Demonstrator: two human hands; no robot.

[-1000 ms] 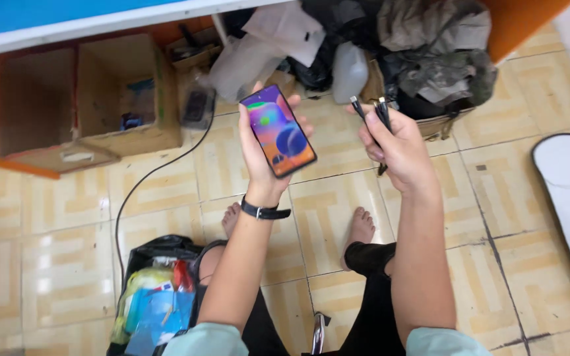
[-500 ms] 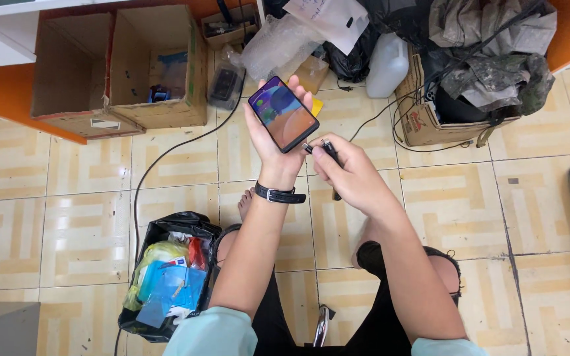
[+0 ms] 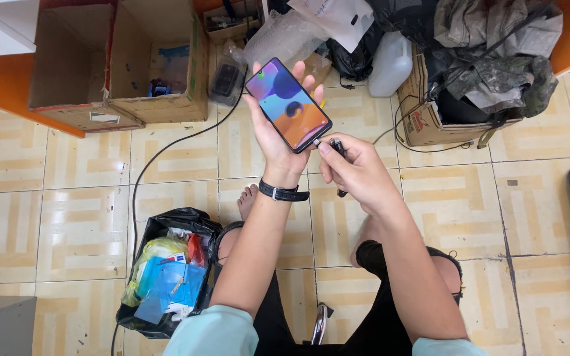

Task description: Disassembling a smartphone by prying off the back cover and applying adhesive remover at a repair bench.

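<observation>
My left hand holds a smartphone with a lit, colourful screen, tilted, above the tiled floor. A black watch band circles that wrist. My right hand pinches a black charging cable plug, its metal tip touching the phone's lower right end. The cable trails off to the right towards a cardboard box. My bare feet and dark trousers show below my arms.
An open cardboard box stands at the upper left. A black bag full of coloured packets sits by my left foot. Bags, a white jug and a box with clothes crowd the top right. A black wire runs over the tiles.
My right hand has brought the cable plug from the right to the phone's lower end. The phone has tilted and the camera view has shifted down.
</observation>
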